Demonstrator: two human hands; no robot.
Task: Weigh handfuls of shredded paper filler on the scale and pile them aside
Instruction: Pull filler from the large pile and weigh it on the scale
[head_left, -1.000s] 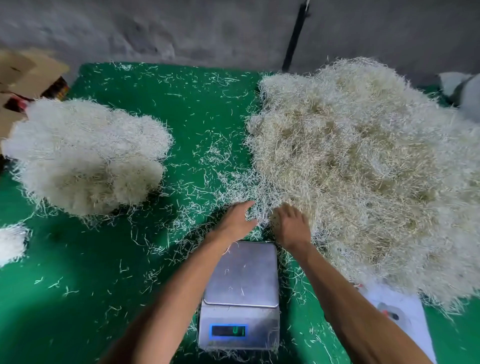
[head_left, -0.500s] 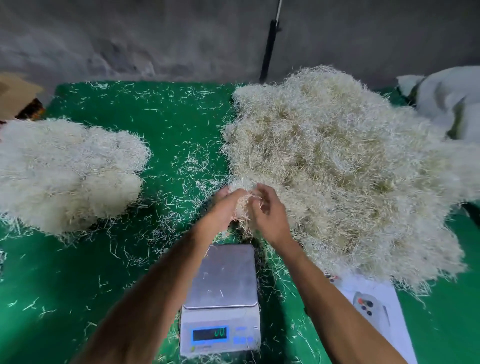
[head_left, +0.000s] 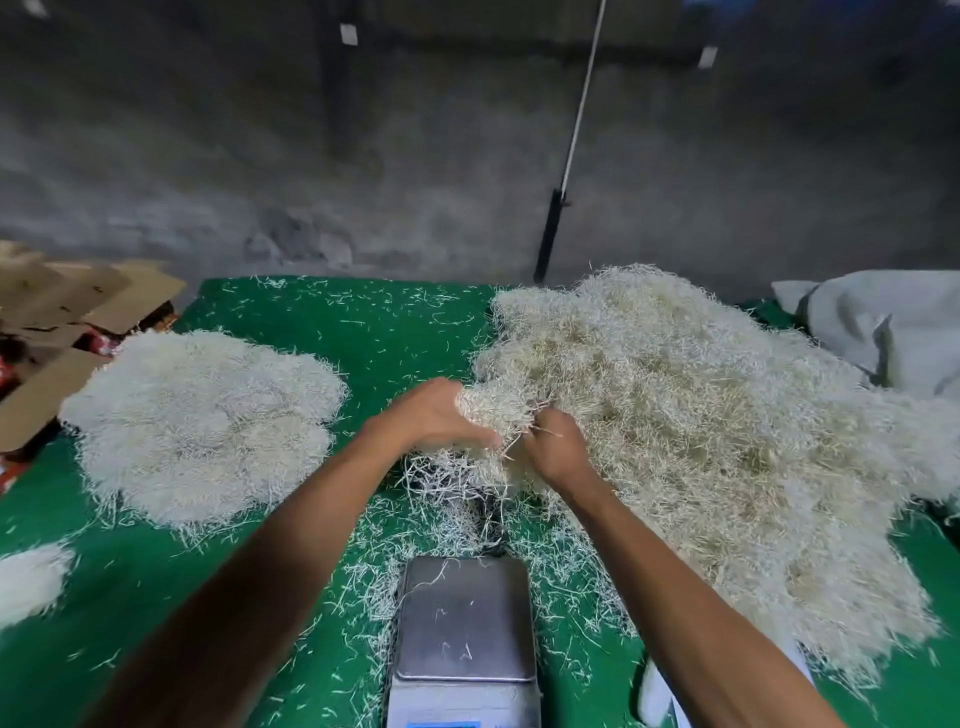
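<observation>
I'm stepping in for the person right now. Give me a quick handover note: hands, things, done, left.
Left hand and right hand both grip one handful of filler, held at the near edge of the big source pile.
Scale platform holds only stray shreds.
Pile of filler set aside at left.
Left: weigh this handful, add it to the left pile, repeat.

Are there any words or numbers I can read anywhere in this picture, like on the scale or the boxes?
None can be read.
Scale: its blue screen is cut off at the bottom edge, so no number shows.
Cardboard boxes: no print visible; the red packaging beside them is too blurred to read.
White tags on the wall: too small and blurred.
</observation>
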